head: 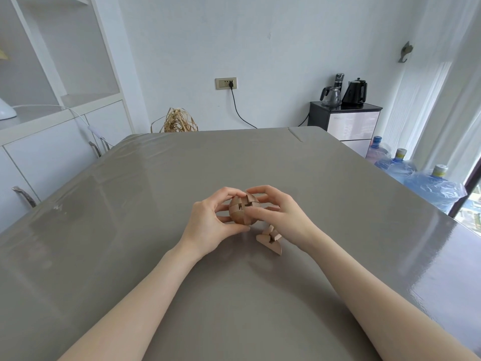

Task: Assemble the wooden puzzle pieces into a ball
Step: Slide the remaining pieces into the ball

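A partly built wooden ball [240, 211] is held above the middle of the grey table [156, 204]. My left hand [210, 225] grips it from the left, thumb underneath and fingers over the top. My right hand [276, 212] pinches the ball's right side, where a slot shows between the pieces. Loose wooden pieces [270, 238] lie on the table just below my right hand, partly hidden by it.
Water jugs [426, 183] stand on the floor off the table's right edge. A dark cabinet with kettles [346, 118] sits at the back right. White cupboards [52, 142] line the left. A straw bundle [179, 121] sits beyond the far edge.
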Available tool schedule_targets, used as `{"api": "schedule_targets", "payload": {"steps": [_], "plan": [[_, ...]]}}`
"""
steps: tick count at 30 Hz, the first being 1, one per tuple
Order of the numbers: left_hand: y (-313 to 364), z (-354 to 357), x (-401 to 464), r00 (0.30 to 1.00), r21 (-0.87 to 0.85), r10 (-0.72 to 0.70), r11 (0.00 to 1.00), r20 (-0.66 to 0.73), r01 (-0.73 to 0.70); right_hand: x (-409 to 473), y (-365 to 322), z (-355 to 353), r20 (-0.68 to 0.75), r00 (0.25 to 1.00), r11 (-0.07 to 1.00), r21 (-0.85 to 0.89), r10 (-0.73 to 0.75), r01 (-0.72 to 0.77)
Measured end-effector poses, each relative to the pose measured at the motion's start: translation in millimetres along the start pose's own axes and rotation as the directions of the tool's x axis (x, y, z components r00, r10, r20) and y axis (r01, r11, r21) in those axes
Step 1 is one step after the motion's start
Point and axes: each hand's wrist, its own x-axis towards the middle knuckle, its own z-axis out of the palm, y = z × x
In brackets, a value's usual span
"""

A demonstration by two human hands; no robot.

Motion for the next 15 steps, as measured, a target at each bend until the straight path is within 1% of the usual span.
{"api": "schedule_targets", "payload": {"steps": [3,9,15], "plan": [[2.0,0.6,-0.6,1.000,-0.008,0.009,1.000,0.006,-0.009,2.5,1.3,-0.1,-0.005,0.999,0.992,0.120,0.038,-0.037],[3.0,1.8,-1.2,1.000,-0.008,0.023,1.000,0.005,-0.023,4.2,2.6,-2.0,0.031,0.997,0.959,0.270,0.077,-0.082],[6.0,1.0,-0.5,1.000,-0.031,0.015,0.999,-0.012,-0.015,5.1,1.7,-3.7,0.003,0.999,0.961,0.274,0.032,-0.032]]}}
